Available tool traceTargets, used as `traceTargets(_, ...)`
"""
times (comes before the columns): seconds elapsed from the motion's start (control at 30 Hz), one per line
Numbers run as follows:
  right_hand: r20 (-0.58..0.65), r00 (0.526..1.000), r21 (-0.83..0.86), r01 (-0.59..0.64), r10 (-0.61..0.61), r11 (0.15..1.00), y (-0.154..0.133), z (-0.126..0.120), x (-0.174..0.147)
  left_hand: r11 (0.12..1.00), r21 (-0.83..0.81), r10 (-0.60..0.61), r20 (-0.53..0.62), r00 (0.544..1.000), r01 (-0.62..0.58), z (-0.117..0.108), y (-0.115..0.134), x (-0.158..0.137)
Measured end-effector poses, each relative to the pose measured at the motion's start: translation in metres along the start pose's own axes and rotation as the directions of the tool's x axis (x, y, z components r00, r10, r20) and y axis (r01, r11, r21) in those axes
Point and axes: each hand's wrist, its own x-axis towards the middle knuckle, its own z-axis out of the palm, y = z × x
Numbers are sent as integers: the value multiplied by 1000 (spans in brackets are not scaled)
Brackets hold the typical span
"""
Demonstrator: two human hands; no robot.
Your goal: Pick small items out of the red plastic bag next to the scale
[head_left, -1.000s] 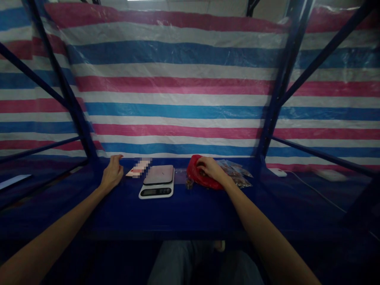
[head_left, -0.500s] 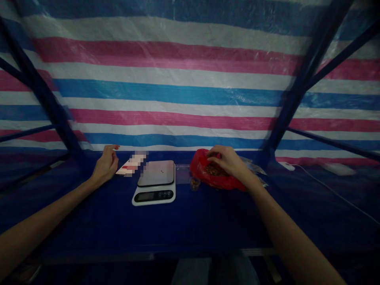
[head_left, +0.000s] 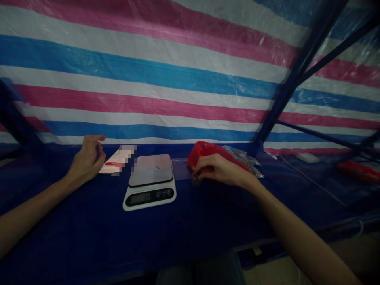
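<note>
My right hand (head_left: 212,168) is at a small clear cup (head_left: 195,182) right of the scale. Its fingertips are pinched together over the cup's rim; what they hold, if anything, is hidden. Behind this hand lies a red plastic bag (head_left: 198,151), its contents mostly covered by the hand. The white kitchen scale (head_left: 150,201) has a few tiny dark bits (head_left: 157,167) on its platform, and its display is lit but hard to read. My left hand (head_left: 89,155) hovers at the left, fingers loosely curved and apart, empty, beside a pink-and-white paper or packet (head_left: 114,161).
Flat clear packets (head_left: 247,160) lie behind the right forearm. A white cable (head_left: 308,178) runs along the right, with a white object (head_left: 307,158) and a blurred red thing (head_left: 360,171) farther off. Blue metal posts (head_left: 276,105) and a striped sheet (head_left: 148,91) stand behind the blue table (head_left: 148,237).
My right hand has moved from the red bag, where brown pieces showed, down and left to the small cup. My left hand stays curved in the air. The view has turned and tilted.
</note>
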Motion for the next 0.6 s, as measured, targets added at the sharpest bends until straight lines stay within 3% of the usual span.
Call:
traceTargets(0.17, -32, 999, -36, -22, 20, 999, 1, 1, 0, 999, 47, 22, 3, 1000, -22, 0, -3, 0)
traceTargets(0.37, -52, 998, -6, -26, 25, 1000, 3, 2, -1, 1000, 22, 6, 23, 1000, -7, -3, 18, -2)
traceTargets(0.47, -210, 977, -78, -45, 28, 996, 8, -5, -2, 999, 26, 29, 56, 998, -31, -2, 27, -2)
traceTargets(0.6, -449, 889, -117, -157, 89, 981, 18, -19, -7, 996, 84, 6, 21, 1000, -8, 0, 28, -1)
